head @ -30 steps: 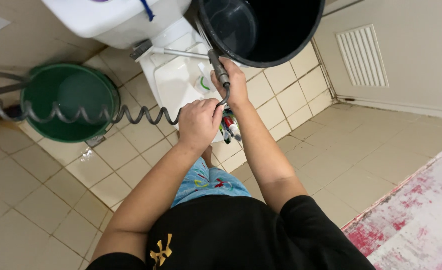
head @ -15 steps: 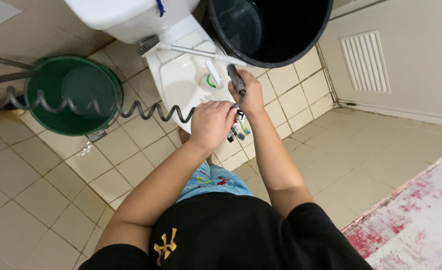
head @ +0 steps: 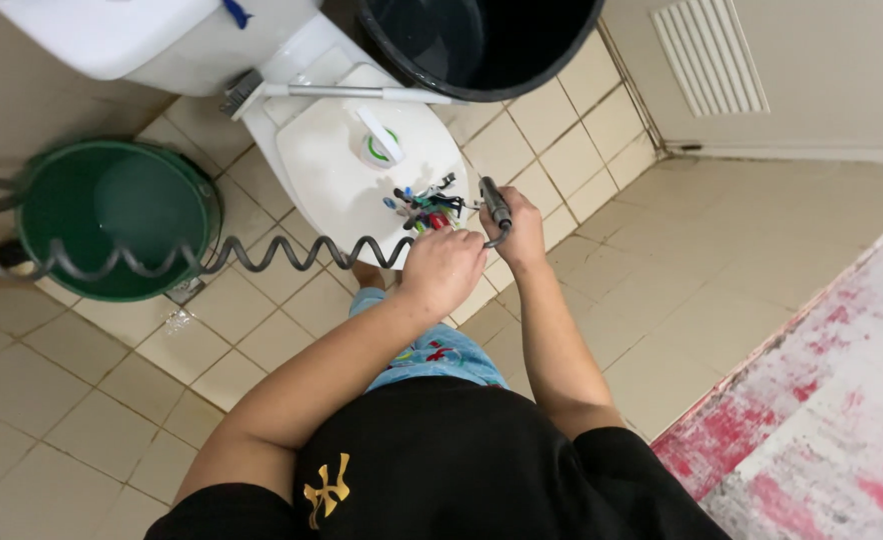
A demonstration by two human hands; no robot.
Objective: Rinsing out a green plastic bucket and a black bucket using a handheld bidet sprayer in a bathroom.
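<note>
**Coiled hose and spray handle held over closed toilet lid**

Far left: green bucket (head: pixel 112 215) on the tiled floor (head: pixel 82 400), beside the toilet. Coiled grey hose (head: pixel 262 255) runs from the left edge across the bucket's front rim and on to the person's hands.

Centre: white toilet lid (head: pixel 342 170) shut, white tank (head: pixel 142 40) behind it. On the lid lie a small white and green item (head: pixel 377 145) and a cluster of small coloured bits (head: pixel 427 205), red, blue, green and black; too small to tell what they are. A long-handled brush (head: pixel 342 92) lies across the back of the toilet, head to the left.

Left hand (head: pixel 444 268): closed in a fist over the hose end, at the lid's front edge, just beside the coloured bits. Fingers curled under, so the exact grip is hidden.

Right hand (head: pixel 517 225): wrapped around a dark spray handle (head: pixel 495 203), head sticking up above the fist. The two hands are near each other, not touching.

Right of that: black bin (head: pixel 482 45) at the top, next to the tank. Wall vent (head: pixel 712 55) on the right, red and white mat (head: pixel 822 400) lower right.

Judgement on doing it well: keep the hose fist firm near the joint so the coil does not spring back, hold the handle steady with the head pointed away from the loose bits, and keep the coil from dragging them off the lid.
</note>
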